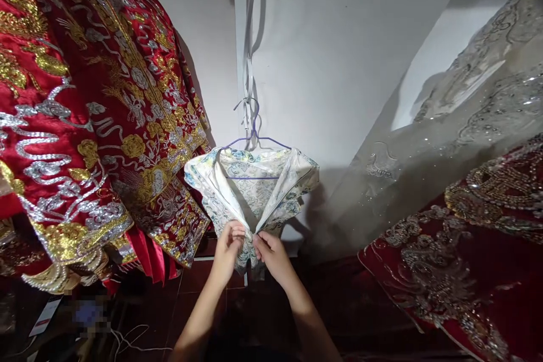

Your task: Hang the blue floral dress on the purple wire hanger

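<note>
A white short-sleeved dress (207, 175) with a blue, green and yellow floral print hangs on a thin purple hanger (274, 139). Its front is parted in a deep V, showing the patterned inside of the back. At the bottom of the V, my left hand (232, 240) pinches the left front edge. My right hand (268, 246) closes thumb and fingers on the right front edge, close beside the left. Whatever small fastening may lie between the fingertips is too small to make out. The garment's lower part is mostly hidden behind my hands and forearms.
Red jackets (127, 96) with gold and silver embroidery hang at the left. Pale straps (249, 28) run down the white wall above the hanger. At the right are a sheer beaded grey gown (424, 141) and a dark red beaded garment (445, 271). White cable (131, 339) lies low left.
</note>
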Demonstrator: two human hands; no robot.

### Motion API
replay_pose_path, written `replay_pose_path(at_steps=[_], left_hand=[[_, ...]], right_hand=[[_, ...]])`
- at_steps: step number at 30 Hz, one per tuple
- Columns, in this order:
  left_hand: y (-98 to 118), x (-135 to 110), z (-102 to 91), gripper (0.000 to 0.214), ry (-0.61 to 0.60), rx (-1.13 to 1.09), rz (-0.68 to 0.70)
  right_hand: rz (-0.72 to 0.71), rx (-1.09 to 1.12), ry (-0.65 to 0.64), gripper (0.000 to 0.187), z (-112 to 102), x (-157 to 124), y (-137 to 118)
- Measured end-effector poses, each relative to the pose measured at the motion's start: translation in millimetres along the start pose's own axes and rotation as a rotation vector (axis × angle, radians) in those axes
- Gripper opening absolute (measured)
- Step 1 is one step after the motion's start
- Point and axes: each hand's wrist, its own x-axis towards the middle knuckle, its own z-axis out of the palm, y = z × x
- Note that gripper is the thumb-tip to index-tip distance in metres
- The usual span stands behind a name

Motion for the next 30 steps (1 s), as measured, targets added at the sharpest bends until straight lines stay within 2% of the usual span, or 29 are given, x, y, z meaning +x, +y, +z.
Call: replay_pose_path(at_steps=[3, 5, 9, 12, 14, 16, 18, 20, 22, 26, 28, 30], left_hand=[[-15, -16, 16.4, 0.003, -0.056, 0.203, 0.057], [-17, -23, 26.4, 0.008, -0.047, 0.294, 0.093], [-13, -28, 41.2, 0.015, -0.044, 0.383, 0.143], [-9, -25, 49.7, 0.013, 0.035, 0.385, 0.187], [-7, -20, 52.3, 0.015, 0.109, 0.393, 0.216], [-6, -16, 51.3, 0.011, 0.127, 0.425, 0.241], [-8, -14, 47.5, 0.013, 0.086, 0.469, 0.257], [-12, -16, 42.9, 0.017, 0.028, 0.518, 0.254], [-18, -20, 38.6, 0.019, -0.021, 0.567, 0.239], [-22, -25, 27.1, 0.020, -0.118, 0.615, 0.231], [-13, -19, 17.9, 0.018, -0.196, 0.662, 0.232], [5, -5, 8.8, 0.012, -0.271, 0.693, 0.239]], right_hand=[[0.014, 0.000, -0.055, 0.047, -6, -10, -1], [0.047, 0.004, -0.105, 0.046, -16, -12, -8], [0.072, -0.015, -0.181, 0.039, -43, -1, -41], [0.018, -0.108, -0.210, 0.030, -51, 8, -67], [0.018, -0.140, -0.273, 0.028, -48, 7, -73], [0.032, -0.109, -0.312, 0.029, -42, 3, -69], [0.040, -0.049, -0.291, 0.031, -40, 2, -65], [0.022, 0.004, -0.212, 0.031, -45, 10, -72], [-0.038, 0.043, -0.105, 0.032, -55, 30, -98], [-0.198, 0.120, 0.052, 0.030, -65, 75, -180], [-0.223, 0.107, 0.046, 0.030, -58, 83, -208], [-0.268, 0.082, -0.001, 0.029, -46, 79, -219]])
